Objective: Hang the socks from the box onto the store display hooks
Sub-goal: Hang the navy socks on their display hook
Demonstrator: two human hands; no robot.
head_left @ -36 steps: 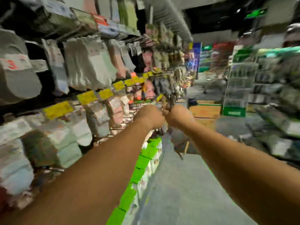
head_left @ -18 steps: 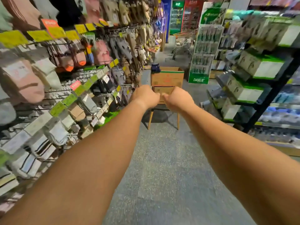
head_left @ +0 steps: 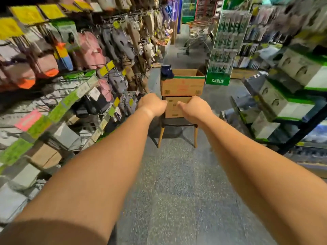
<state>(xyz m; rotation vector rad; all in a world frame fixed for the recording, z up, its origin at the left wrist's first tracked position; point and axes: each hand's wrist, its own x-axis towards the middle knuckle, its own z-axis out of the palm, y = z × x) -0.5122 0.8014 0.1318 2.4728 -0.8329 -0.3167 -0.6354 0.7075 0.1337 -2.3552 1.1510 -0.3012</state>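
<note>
An open cardboard box [head_left: 183, 84] sits on a smaller box [head_left: 174, 107], both stacked on a dark chair [head_left: 177, 122] down the aisle. A dark blue bundle of socks [head_left: 167, 71] hangs over the upper box's left rim. The sock display [head_left: 88, 50] with wire hooks and yellow and green price tags fills the left wall. Both arms are stretched forward. My left hand [head_left: 152, 104] and my right hand [head_left: 193, 107] are side by side, apart, fingers curled under, with nothing seen in them. They overlap the lower box in the picture.
A green Darlie stand [head_left: 223, 50] stands right of the boxes. A shopping cart [head_left: 198, 32] is farther back. Shelves of green and white cartons [head_left: 283, 96] line the right side. Grey speckled floor [head_left: 177, 183] runs between me and the chair.
My view has swung from the hooks on the left to face down the aisle at the boxes. My hands came off the display, parted slightly, and the boxes look nearer.
</note>
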